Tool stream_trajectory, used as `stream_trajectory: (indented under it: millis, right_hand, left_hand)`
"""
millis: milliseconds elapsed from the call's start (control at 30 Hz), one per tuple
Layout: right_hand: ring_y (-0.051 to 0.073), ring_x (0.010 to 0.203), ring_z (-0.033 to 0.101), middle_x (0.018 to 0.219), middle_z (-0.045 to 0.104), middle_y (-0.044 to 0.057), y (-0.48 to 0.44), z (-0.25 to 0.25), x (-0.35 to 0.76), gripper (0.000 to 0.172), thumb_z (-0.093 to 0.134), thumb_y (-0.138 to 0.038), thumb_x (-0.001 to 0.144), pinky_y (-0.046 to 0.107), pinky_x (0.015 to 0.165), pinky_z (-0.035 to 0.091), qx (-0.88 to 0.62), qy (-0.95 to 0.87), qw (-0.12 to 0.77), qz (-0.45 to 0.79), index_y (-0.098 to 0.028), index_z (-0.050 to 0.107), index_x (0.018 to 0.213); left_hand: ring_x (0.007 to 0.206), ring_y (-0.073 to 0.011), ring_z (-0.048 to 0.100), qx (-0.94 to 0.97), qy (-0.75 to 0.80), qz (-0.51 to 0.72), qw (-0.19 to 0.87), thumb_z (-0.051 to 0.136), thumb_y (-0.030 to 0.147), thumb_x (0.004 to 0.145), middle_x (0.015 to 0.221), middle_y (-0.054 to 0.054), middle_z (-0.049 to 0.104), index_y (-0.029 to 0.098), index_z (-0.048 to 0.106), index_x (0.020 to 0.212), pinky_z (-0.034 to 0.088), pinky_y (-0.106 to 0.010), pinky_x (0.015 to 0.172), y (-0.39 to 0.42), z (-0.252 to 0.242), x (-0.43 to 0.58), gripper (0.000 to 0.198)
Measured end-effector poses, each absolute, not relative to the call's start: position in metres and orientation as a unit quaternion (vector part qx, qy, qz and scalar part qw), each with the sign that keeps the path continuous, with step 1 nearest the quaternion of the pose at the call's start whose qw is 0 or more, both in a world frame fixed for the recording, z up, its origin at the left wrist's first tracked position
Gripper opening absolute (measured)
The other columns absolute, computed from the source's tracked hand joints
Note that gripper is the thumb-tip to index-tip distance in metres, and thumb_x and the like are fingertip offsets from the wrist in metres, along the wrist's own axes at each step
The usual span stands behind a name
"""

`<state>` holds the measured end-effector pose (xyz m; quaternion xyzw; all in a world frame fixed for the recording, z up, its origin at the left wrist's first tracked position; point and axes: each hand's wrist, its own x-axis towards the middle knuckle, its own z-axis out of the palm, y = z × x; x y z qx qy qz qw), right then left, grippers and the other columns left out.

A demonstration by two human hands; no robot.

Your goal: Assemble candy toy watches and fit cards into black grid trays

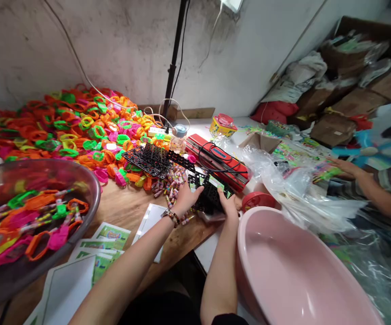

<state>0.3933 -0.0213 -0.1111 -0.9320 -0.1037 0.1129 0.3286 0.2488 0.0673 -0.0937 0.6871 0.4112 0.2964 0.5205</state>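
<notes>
Both hands are at a black perforated plastic grid (209,192), which lies on the near side of a red machine. My left hand (187,198) is closed on its left edge, thumb on top. At the right edge, my right hand (228,204) grips the same grid with its thumb over the near side. Small green printed cards (216,182) show on the grid. Left of it, more black grids (150,160) are stacked against the coloured pile. Small striped candy-like rolls (171,183) lie loose beside my left hand and partly under the grid.
Orange, green and pink plastic rings (80,126) are heaped along the wall. A tub (95,189) of similar pieces stands left, near printed cards (112,234). A pink basin (249,253) stands right. Behind are a red sealer-like machine (216,155), clear plastic bags (304,198) and a co-worker's arm (365,180).
</notes>
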Motion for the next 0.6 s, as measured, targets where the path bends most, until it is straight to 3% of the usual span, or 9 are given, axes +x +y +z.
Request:
stream_trajectory:
  millis: [167,333,467,600]
  right_hand:
    - [0.04,0.126,0.045,0.131,0.053,0.029,-0.023,-0.116,0.403,0.093,0.053,-0.07,0.07,0.058,0.101,0.032,-0.915,-0.109,0.37,0.118,-0.007,0.043,0.138]
    - [0.034,0.112,0.059,0.12,0.062,0.024,-0.024,-0.117,0.393,0.08,0.058,-0.06,0.07,0.043,0.093,0.046,-0.848,-0.147,0.498,0.107,-0.005,0.05,0.128]
    - [0.027,0.114,0.059,0.129,0.058,0.017,-0.031,-0.108,0.363,0.081,0.056,-0.06,0.073,0.039,0.093,0.049,-0.769,-0.193,0.602,0.092,-0.01,0.041,0.135]
    - [0.025,0.109,0.062,0.121,0.064,0.01,-0.05,-0.1,0.324,0.076,0.072,-0.052,0.067,0.04,0.095,0.049,-0.626,-0.251,0.713,0.191,-0.018,0.047,0.13]
  left_hand:
    - [0.11,-0.0279,0.061,0.659,0.366,0.28,0.594,0.071,0.039,0.074,0.115,-0.016,0.067,0.012,0.061,0.109,0.044,-0.039,0.097,0.078,-0.086,0.268,0.046]
    - [0.099,-0.0255,0.065,0.638,0.308,0.257,0.658,0.076,0.026,0.064,0.11,-0.013,0.07,0.012,0.061,0.106,0.05,-0.037,0.09,0.084,-0.08,0.264,0.047]
    - [0.108,-0.0251,0.061,0.621,0.286,0.268,0.679,0.075,0.028,0.062,0.123,-0.013,0.063,0.014,0.05,0.125,0.048,-0.038,0.096,0.076,-0.077,0.227,0.07]
    - [0.124,-0.03,0.051,0.637,0.283,0.287,0.657,0.079,0.038,0.057,0.136,-0.015,0.053,0.014,0.036,0.137,0.039,-0.043,0.108,0.059,-0.075,0.154,0.094]
